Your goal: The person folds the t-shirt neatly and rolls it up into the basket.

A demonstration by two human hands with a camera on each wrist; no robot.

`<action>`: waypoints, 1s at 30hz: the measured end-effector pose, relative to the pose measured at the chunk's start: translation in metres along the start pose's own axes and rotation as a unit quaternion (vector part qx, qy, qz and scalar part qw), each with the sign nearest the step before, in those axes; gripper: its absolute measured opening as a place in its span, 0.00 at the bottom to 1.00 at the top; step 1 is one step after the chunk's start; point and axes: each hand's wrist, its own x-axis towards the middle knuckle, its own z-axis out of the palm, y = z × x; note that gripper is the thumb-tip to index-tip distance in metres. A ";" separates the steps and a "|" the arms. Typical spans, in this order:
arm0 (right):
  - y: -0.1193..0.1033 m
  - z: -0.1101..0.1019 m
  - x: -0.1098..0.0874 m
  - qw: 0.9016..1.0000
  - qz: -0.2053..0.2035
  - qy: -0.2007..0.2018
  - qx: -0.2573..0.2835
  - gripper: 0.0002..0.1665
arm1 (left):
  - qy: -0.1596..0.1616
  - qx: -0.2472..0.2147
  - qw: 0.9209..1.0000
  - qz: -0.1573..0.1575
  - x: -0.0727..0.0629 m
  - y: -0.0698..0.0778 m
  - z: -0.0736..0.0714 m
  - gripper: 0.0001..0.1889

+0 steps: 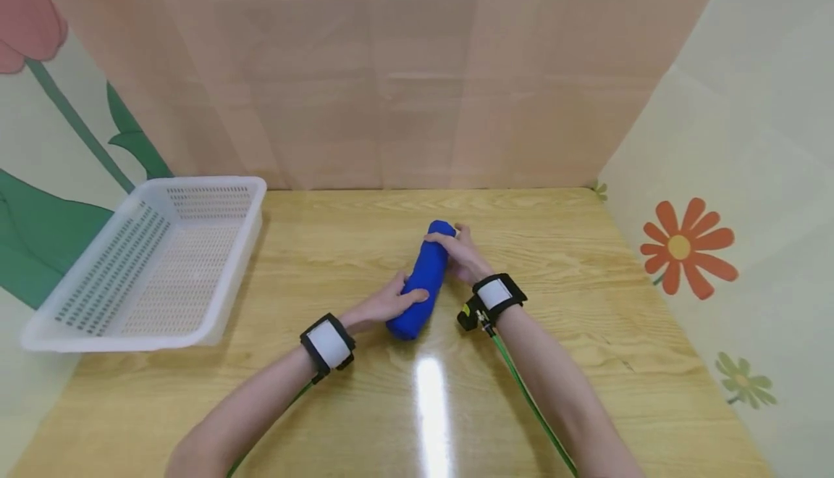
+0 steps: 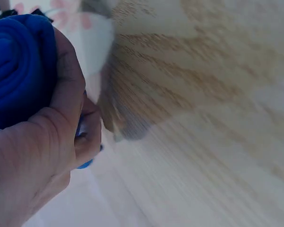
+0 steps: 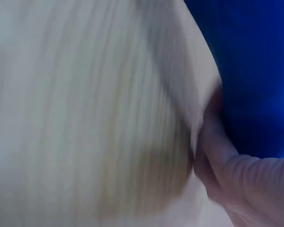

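Observation:
A rolled-up blue cloth point(image 1: 425, 282) slants over the middle of the table, its far end leaning right. My left hand point(image 1: 387, 300) grips its near end, with the thumb lying across the top. Around the far end curl the fingers of my right hand point(image 1: 464, 253). In the left wrist view the spiral layers at one end of the blue roll point(image 2: 19, 71) show beside the left hand point(image 2: 47, 127). The right wrist view has the roll's smooth side point(image 3: 255, 75) against the right hand point(image 3: 246, 179).
A white perforated plastic basket point(image 1: 224, 275) stands on the left of the wooden table point(image 1: 554, 246). Behind the table hangs a pinkish covering point(image 1: 417, 87). Flower-patterned walls point(image 1: 769, 174) flank both sides. Each wrist wears a strapped camera with a green cable point(image 1: 534, 402).

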 end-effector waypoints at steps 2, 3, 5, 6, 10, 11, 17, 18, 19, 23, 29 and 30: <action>0.001 0.011 0.001 0.998 -0.001 0.016 0.064 0.58 | 0.011 -0.055 0.998 -0.010 0.000 0.002 -0.002 0.32; 0.001 0.016 0.001 0.996 -0.003 0.023 0.091 0.57 | 0.016 -0.086 0.996 -0.013 0.000 0.003 -0.004 0.32; 0.000 0.028 0.000 0.991 -0.009 0.036 0.130 0.56 | 0.026 -0.130 0.991 -0.013 0.000 0.007 -0.008 0.35; -0.001 0.033 -0.002 0.989 -0.012 0.041 0.141 0.56 | 0.032 -0.136 0.990 -0.007 -0.001 0.009 -0.011 0.37; -0.009 0.059 -0.011 0.985 -0.033 0.047 0.162 0.54 | 0.039 -0.083 0.995 0.045 -0.009 0.016 -0.028 0.46; -0.011 0.066 -0.013 0.984 -0.037 0.041 0.167 0.54 | 0.040 -0.057 0.996 0.061 -0.012 0.018 -0.033 0.47; -0.022 0.104 -0.027 0.981 -0.062 -0.027 0.184 0.51 | 0.033 0.016 0.994 0.101 -0.037 0.025 -0.057 0.46; -0.024 0.109 -0.028 0.980 -0.065 -0.033 0.184 0.50 | 0.034 0.021 0.994 0.100 -0.041 0.026 -0.061 0.45; -0.025 0.114 -0.030 0.980 -0.065 -0.037 0.184 0.48 | 0.033 0.025 0.994 0.099 -0.044 0.027 -0.064 0.46; -0.029 0.132 -0.032 0.979 -0.052 -0.036 0.191 0.43 | 0.028 0.039 0.996 0.081 -0.057 0.028 -0.078 0.44; -0.038 0.162 -0.036 0.979 -0.044 -0.054 0.189 0.38 | 0.015 0.071 0.995 0.064 -0.080 0.033 -0.106 0.44; -0.040 0.168 -0.037 0.977 -0.044 -0.063 0.198 0.37 | 0.014 0.083 0.994 0.065 -0.084 0.035 -0.113 0.44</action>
